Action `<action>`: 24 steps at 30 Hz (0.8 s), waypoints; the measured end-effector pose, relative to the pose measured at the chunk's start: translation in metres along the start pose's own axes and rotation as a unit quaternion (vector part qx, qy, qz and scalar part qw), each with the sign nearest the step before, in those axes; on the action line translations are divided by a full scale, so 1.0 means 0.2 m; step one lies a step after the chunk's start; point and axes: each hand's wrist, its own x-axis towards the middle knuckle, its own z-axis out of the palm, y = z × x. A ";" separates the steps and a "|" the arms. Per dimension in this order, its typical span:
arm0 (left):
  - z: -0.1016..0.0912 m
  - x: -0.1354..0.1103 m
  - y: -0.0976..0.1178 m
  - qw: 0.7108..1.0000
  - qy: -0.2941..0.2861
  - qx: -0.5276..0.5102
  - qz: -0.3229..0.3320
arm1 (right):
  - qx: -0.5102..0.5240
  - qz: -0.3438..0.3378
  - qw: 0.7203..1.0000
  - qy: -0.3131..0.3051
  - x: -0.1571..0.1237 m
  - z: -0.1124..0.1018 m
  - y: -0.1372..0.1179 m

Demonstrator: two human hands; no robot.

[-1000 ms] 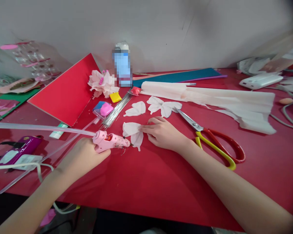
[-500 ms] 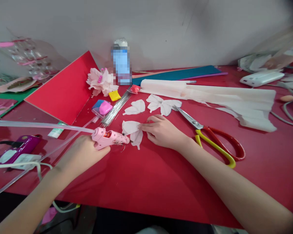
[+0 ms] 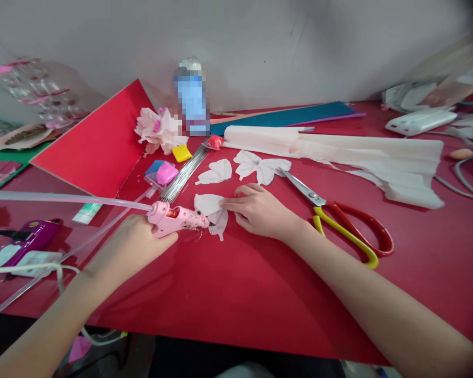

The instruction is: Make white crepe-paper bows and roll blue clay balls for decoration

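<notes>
My left hand [image 3: 132, 247] is closed around a pink glue gun [image 3: 177, 219] with a long clear glue stick [image 3: 63, 200] trailing left from its back. Its nozzle points at a white paper petal [image 3: 211, 209] lying on the red table [image 3: 236, 294]. My right hand [image 3: 260, 210] rests on the table with its fingers curled, the fingertips pressing the petal's right edge. Two more white petal cut-outs [image 3: 256, 167] lie just behind my right hand.
Red-and-yellow scissors [image 3: 339, 220] lie right of my right hand. Behind are folded white crepe paper [image 3: 358, 155], a bundle of wires [image 3: 183, 176], a paper flower [image 3: 157, 130], a bottle [image 3: 192, 100], a red sheet [image 3: 98, 144]. A purple device [image 3: 23, 244] sits at the left.
Both hands, the glue gun and the petal keep their places; the whole scene shifts slightly up and left as the head camera moves.
</notes>
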 end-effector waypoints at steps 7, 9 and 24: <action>0.04 0.02 -0.03 0.999 0.019 -0.004 0.034 | 0.012 -0.002 1.000 0.005 0.00 0.00 0.00; 0.05 0.03 -0.04 0.998 0.030 0.006 0.057 | 0.013 0.000 1.000 0.005 0.00 0.00 0.00; 0.05 0.06 -0.01 0.997 0.038 0.039 0.063 | 0.010 -0.004 1.000 -0.004 0.00 0.00 0.00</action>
